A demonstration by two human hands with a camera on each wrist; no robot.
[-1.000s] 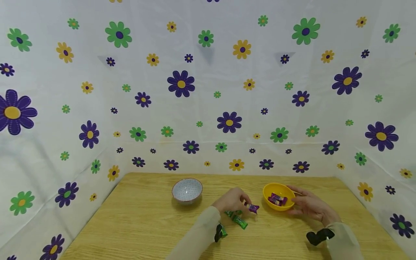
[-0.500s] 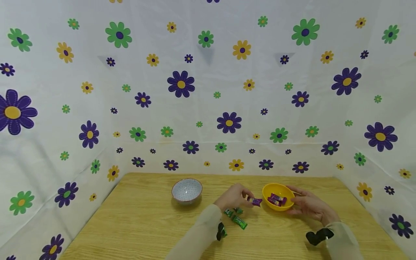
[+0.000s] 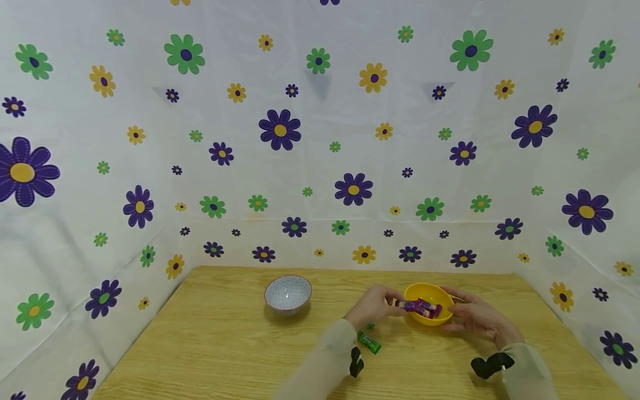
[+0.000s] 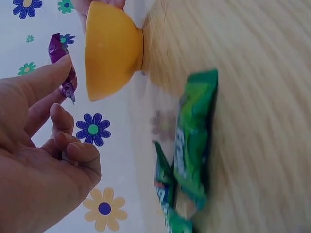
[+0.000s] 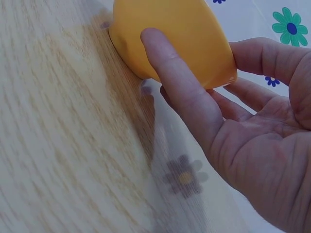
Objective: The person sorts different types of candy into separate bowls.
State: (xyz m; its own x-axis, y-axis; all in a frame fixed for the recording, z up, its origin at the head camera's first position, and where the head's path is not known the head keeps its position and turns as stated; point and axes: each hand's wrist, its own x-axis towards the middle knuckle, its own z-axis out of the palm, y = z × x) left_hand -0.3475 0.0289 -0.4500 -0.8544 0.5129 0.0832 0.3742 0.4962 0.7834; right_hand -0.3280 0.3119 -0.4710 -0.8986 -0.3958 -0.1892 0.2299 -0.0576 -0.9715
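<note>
My left hand (image 3: 376, 305) pinches a purple wrapped candy (image 3: 405, 305) between thumb and finger at the left rim of a yellow bowl (image 3: 446, 298). In the left wrist view this candy (image 4: 57, 52) is off the table, in front of the bowl's mouth (image 4: 111, 53). Several purple candies (image 3: 430, 305) lie inside the bowl. My right hand (image 3: 479, 319) holds the bowl from its right side. In the right wrist view, fingers (image 5: 167, 65) lie along the yellow wall. Green wrapped candies (image 4: 195, 136) lie on the wood below my left hand, partly hidden by the left arm in the head view.
A pale blue patterned bowl (image 3: 288, 294) with a reddish rim stands to the left on the wooden table (image 3: 210, 333). White sheeting with printed flowers (image 3: 330, 166) walls the table at the back and sides.
My left hand has moved right with the purple candy, from beside the green candies to the yellow bowl's rim. My right hand and the bowl have stayed in place.
</note>
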